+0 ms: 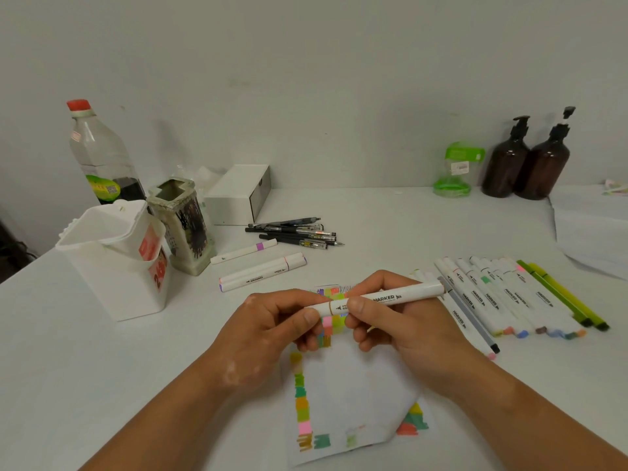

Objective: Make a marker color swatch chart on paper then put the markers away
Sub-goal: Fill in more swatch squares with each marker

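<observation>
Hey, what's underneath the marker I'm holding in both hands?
The swatch paper lies under the marker, with pink and green patches showing between the left hand and right hand. The hands hide the rest there.

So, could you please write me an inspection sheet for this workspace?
Surface: white table.
Job's things: swatch paper, near corner curled; white marker in hand; marker row right; three markers left.
Clutter: black pens, clear bottle, white bin, pen holder, white box, green jar, brown pump bottles.
Grippers: left hand pinches the marker's left end; right hand holds its barrel.
Cables: nothing seen.
Surroundings: plain wall; paper stack far right.
</observation>
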The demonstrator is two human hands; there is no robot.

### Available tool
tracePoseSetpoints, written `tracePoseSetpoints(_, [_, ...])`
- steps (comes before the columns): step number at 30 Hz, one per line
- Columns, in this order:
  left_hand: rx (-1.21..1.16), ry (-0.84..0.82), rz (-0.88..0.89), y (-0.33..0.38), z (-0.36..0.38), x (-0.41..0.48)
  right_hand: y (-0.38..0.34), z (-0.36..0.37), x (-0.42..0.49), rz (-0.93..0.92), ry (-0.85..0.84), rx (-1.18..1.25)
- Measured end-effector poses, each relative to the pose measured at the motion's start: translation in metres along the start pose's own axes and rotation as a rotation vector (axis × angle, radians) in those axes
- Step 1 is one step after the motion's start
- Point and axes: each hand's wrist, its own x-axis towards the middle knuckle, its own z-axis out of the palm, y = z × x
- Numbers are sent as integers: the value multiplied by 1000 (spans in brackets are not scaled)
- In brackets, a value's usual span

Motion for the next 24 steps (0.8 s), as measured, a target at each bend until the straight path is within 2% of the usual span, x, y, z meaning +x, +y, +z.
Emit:
tracePoseSetpoints(5, [11, 116, -72, -5, -13, 3, -6, -17, 0, 137, -266, 94])
tracePoseSetpoints(8, [7, 143, -93, -9, -17, 4, -9, -17, -1, 233, -301, 15])
tracePoseSetpoints(11, [23, 138, -92, -8, -15, 4, -9, -11, -1, 190, -216, -317])
tracePoseSetpoints(13, [67, 130, -96, -7, -10, 4, -4, -6, -1, 165, -176, -456])
tracePoseSetpoints(16, [251, 144, -126, -10, -5, 6, 5, 0, -2, 124, -131, -697])
tracePoseSetpoints(18, [470, 260, -118, -15, -8, 8, 8, -3, 1, 63, 6, -836])
tracePoseSetpoints(21, [785, 526, -78, -20, -24, 11, 2, -17, 5, 33, 219, -977])
tracePoseSetpoints(24, [895, 589, -150, -28, -39, 13, 2, -30, 7, 83, 295, -1119])
